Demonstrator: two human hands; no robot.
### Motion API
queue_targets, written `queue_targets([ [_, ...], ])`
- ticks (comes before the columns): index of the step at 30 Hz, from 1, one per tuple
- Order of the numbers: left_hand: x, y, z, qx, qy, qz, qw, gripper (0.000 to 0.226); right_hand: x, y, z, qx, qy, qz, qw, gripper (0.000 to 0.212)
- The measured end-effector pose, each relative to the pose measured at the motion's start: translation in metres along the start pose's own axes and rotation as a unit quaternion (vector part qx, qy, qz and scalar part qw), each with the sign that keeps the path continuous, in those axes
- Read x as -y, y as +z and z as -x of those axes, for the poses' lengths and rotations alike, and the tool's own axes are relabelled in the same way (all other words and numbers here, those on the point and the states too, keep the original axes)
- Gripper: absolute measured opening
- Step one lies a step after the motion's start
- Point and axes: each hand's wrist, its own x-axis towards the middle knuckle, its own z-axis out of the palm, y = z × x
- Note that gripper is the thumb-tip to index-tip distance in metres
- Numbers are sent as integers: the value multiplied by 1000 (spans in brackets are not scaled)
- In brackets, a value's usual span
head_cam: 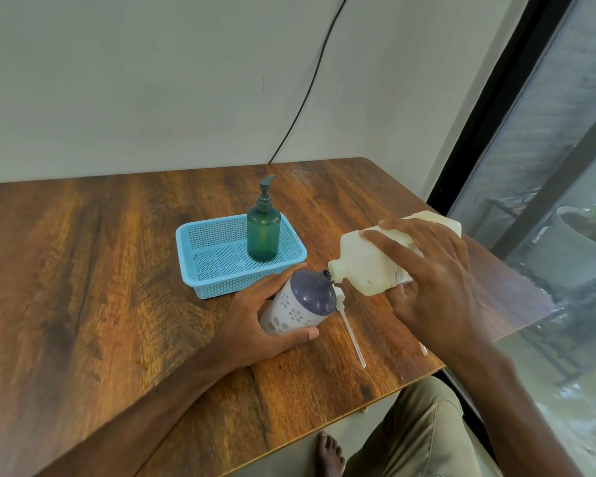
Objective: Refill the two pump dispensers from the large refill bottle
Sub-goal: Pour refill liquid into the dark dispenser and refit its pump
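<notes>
Pouring step: right hand (434, 270) grips tilted refill bottle (375, 259), spout at open neck of purple dispenser (303, 301), clasped by left hand (255, 321). Removed pump (350, 325) lies beside dispenser. Next likely: steady pour, then re-cap.

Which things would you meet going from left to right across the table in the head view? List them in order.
Blue basket → green pump dispenser → purple-and-white dispenser held by the left hand → large refill bottle tipped by the right hand.

Blue basket (200, 266): left compartment floor open; green pump bottle (263, 235) upright in its right rear corner. Left and rear of basket: bare table (83, 253). Right front of basket: blocked by both hands, tilted bottles, loose pump tube (351, 333).
</notes>
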Motion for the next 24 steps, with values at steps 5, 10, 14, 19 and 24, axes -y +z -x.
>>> queue_targets([
  [5, 2, 0, 0, 3, -3, 2, 1000, 92, 0, 1, 0, 0, -2, 3, 1000, 88],
  [10, 2, 0, 1, 4, -6, 9, 1000, 93, 1, -1, -1, 0, -2, 0, 1000, 87],
  [14, 1, 0, 1, 3, -2, 4, 1000, 92, 2, -1, -1, 0, -3, 2, 1000, 89],
  [19, -1, 0, 0, -2, 5, 4, 1000, 90, 2, -2, -1, -1, -5, 3, 1000, 88],
  [24, 1, 0, 1, 0, 1, 9, 1000, 91, 1, -2, -1, 6, -5, 2, 1000, 89],
])
